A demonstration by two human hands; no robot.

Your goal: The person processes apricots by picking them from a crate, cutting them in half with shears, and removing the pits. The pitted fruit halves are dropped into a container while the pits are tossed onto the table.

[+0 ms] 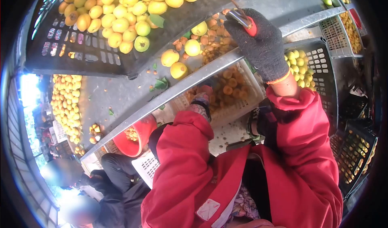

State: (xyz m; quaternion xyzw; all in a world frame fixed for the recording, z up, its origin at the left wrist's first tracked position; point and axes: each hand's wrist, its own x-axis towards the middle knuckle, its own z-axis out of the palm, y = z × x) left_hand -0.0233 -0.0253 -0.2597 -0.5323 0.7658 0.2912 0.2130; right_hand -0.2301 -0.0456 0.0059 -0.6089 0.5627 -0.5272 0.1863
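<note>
My right hand [260,46], in a dark knitted glove, is closed around a red-handled knife [251,27] above the metal table's front edge. Its thin blade points up and to the left. My left hand [205,91] reaches down below the table edge to a pale plastic crate [238,112] of cut apricots [229,88]. Its fingers are mostly hidden in shadow, so their grip does not show. Several whole yellow apricots [169,58] lie on the table beside a heap of small brown-orange pits and scraps [216,46].
A dark crate [89,58] spilling apricots stands on the metal table [117,94]. A red bucket [137,137] is below the edge. Black crates [323,66] of fruit stand on the right. Another person in dark clothing [121,199] sits at lower left.
</note>
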